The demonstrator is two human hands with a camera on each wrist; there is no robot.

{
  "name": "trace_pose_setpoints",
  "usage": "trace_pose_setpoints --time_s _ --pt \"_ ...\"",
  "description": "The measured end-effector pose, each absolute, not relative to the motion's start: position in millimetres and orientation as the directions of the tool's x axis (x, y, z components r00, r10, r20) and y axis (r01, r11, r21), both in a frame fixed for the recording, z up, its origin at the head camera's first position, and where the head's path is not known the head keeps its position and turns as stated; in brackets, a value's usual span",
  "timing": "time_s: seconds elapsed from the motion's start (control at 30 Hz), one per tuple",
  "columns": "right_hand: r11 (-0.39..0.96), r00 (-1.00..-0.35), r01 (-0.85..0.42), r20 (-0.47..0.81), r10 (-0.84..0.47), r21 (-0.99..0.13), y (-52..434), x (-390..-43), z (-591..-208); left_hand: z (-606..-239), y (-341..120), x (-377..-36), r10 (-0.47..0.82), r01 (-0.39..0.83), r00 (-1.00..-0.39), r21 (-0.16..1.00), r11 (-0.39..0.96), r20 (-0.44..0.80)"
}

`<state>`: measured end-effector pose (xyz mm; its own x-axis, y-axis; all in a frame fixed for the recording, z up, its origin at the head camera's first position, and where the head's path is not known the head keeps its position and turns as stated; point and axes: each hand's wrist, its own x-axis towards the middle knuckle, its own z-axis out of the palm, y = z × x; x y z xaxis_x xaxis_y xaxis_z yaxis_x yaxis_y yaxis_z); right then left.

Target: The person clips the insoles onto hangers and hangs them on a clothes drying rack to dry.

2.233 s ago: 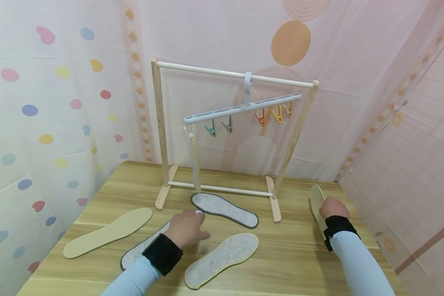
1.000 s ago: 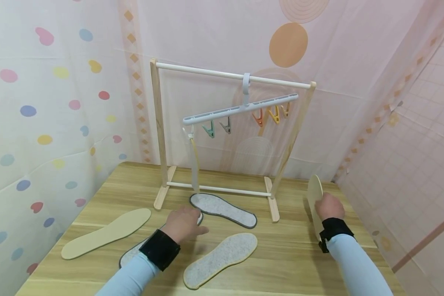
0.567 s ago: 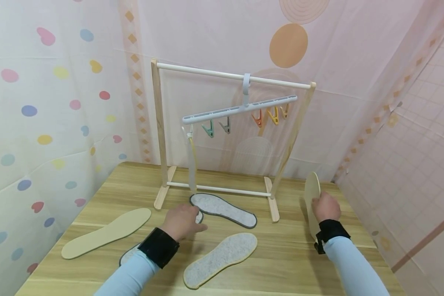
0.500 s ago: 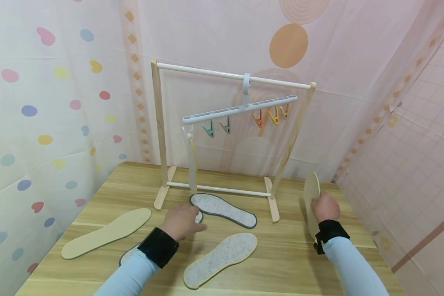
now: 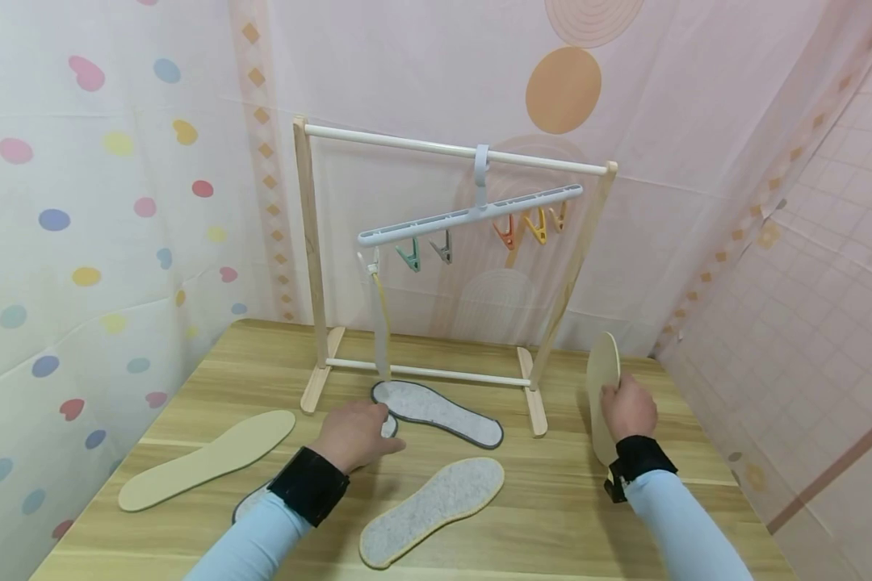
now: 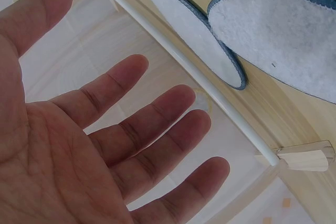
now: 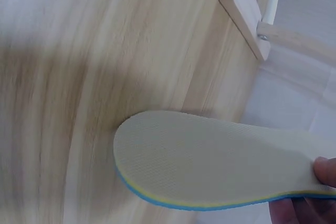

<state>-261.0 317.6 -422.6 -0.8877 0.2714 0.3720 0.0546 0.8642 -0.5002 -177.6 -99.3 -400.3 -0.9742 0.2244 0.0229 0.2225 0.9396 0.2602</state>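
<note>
My left hand [image 5: 356, 434] lies with straight fingers over the toe end of a dark-edged grey insole [image 5: 250, 502] on the wooden table [image 5: 567, 508]. In the left wrist view the palm [image 6: 105, 145] is open, holding nothing. A second dark-edged grey insole [image 5: 436, 411] lies just beyond it, by the rack's lower bar [image 6: 184, 72]. My right hand [image 5: 628, 407] grips a beige insole [image 5: 601, 379] upright on its edge at the right of the rack. The right wrist view shows this insole [image 7: 210, 161] with a blue and yellow rim, above the table.
A wooden rack [image 5: 308, 258] carries a white hanger [image 5: 472, 214] with coloured clips; one grey insole [image 5: 379, 331] hangs from its left clip. A beige insole [image 5: 207, 458] lies at the left, and a yellow-edged grey insole [image 5: 432, 508] lies near the front. Patterned curtains close in the table.
My right hand has raised the beige insole and carried it a little left, toward the rack. The left hand has stayed over the grey insole, shifting slightly.
</note>
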Motion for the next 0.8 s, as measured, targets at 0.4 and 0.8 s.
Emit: trace_pose_setpoints --time_s 0.4,0.8 --pt "0.842 -0.850 0.053 0.418 0.320 -0.537 308 -256 -424 -397 -100 -178 0.206 0.202 -0.978 0.275 0.940 0.013" --pt "0.835 -0.813 -0.002 0.487 0.319 -0.551 298 -254 -421 -394 -102 -178 0.213 0.208 -0.977 0.276 0.938 0.013"
